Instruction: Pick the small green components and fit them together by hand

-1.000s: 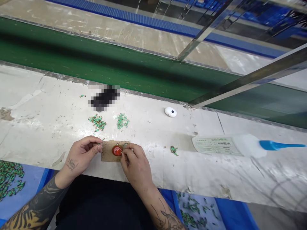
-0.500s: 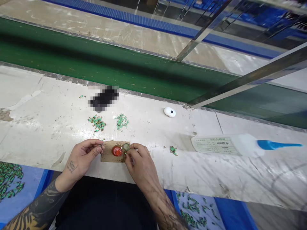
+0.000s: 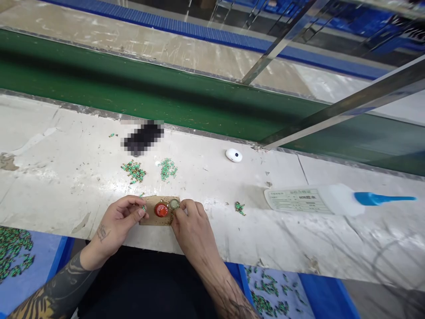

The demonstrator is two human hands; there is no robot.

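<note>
A small brown card [image 3: 153, 213] lies near the front edge of the white bench [image 3: 66, 177]. On it sit a red round cap [image 3: 161, 209] and a smaller pale greenish cap [image 3: 174, 204]. My left hand [image 3: 120, 218] rests at the card's left end, thumb and fingers pinched on a tiny green piece. My right hand [image 3: 191, 226] is curled at the card's right end, fingertips pinched close to the pale cap; what they hold is hidden.
Two little heaps of green pieces [image 3: 134, 170] [image 3: 168, 168] lie beyond the card, a few more [image 3: 239, 207] to the right. A white glue bottle [image 3: 318, 200] with a blue nozzle lies on its side. A white oval object [image 3: 233, 155], a green conveyor belt [image 3: 133, 95] and blue trays [image 3: 20, 261] surround.
My right hand has drawn back from over the red cap, uncovering the pale cap beside it. My left fingers have closed in on a green piece at the card's left end.
</note>
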